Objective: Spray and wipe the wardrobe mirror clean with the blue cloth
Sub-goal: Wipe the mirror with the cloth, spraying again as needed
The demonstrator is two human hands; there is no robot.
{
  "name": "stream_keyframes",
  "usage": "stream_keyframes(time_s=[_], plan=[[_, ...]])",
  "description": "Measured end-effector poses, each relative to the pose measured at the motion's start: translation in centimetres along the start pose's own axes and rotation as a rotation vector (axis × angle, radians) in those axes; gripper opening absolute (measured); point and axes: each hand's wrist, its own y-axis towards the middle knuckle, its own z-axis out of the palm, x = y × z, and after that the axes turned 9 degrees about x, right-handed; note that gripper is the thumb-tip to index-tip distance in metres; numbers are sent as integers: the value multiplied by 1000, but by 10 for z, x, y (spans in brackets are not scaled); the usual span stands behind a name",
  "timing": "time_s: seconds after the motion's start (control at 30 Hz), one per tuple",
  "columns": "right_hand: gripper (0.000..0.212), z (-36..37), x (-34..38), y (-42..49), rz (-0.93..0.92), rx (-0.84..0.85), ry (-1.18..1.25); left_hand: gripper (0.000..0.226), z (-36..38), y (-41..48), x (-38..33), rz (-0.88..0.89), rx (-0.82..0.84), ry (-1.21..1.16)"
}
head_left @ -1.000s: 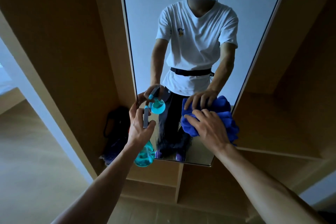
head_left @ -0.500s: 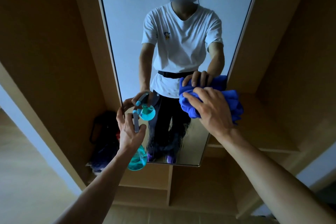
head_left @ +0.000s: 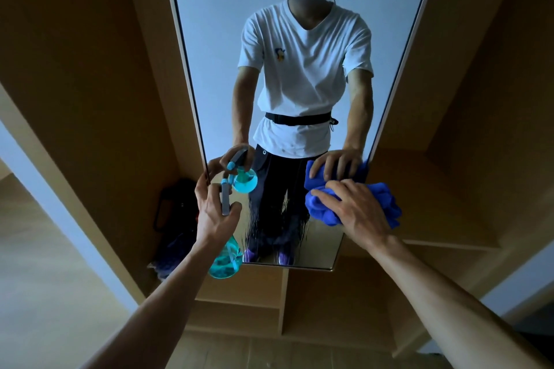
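Observation:
The tall wardrobe mirror [head_left: 227,48] fills the upper middle and reflects me. My right hand [head_left: 356,212] presses the bunched blue cloth [head_left: 386,203] against the glass near the mirror's lower right edge. My left hand [head_left: 214,209] grips a spray bottle [head_left: 226,260] with a teal round body and grey head, held just in front of the mirror's lower left edge, nozzle toward the glass. Wet streaks run down the lower glass between both hands.
Wooden wardrobe panels [head_left: 90,84] flank the mirror on both sides. A dark bag [head_left: 174,206] lies in the compartment at lower left. Open shelf compartments [head_left: 239,302] sit below the mirror. A white door frame [head_left: 54,188] stands at far left.
My right hand slid the cloth up along the mirror's right side, then back down to the lower right. My left hand kept the bottle near the lower left edge.

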Motion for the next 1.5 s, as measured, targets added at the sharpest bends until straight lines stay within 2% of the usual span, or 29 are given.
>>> stream_keyframes(time_s=[0.23, 0.37, 0.43, 0.57, 0.67, 0.8, 0.93, 1.03, 1.1, 1.23, 1.33, 1.43, 1.5], plan=[[63, -62, -18, 23, 101, -167, -7, 45, 4, 0, -4, -24, -23, -28], [61, -61, -21, 22, 78, -211, -48, 48, 7, 1, -2, -24, -41, -32], [59, -48, -19, 17, 65, -218, -69, 42, 8, 1, 2, -21, -41, -27], [57, -13, -17, 1, 55, -165, -61, 41, 4, 2, 5, -37, -24, -15], [57, 7, -11, -11, 60, -101, -25, 32, 0, 1, 2, -40, -22, -16], [66, 20, -3, -19, 95, -13, 50, 24, -8, -2, 0, -41, 0, -39], [76, 17, 1, -23, 170, -5, 233, 37, -18, -1, -4, -53, 37, -60], [83, 8, 7, -20, 300, -69, 357, 38, -22, 1, -5, -54, 50, -56], [83, -1, 9, -15, 383, -169, 378, 38, -23, 3, -4, -34, 52, -47], [61, -12, 11, 0, 494, -417, 340, 36, -21, 9, 0, -51, 29, -59], [56, -4, 9, 7, 580, -449, 374, 36, -21, 11, 2, -84, 25, -73], [40, 4, 14, 10, 595, -495, 471, 37, -23, 12, 5, -86, 27, -86], [38, 10, 17, 12, 602, -524, 505, 35, -26, 14, 5, -110, 18, -110]])
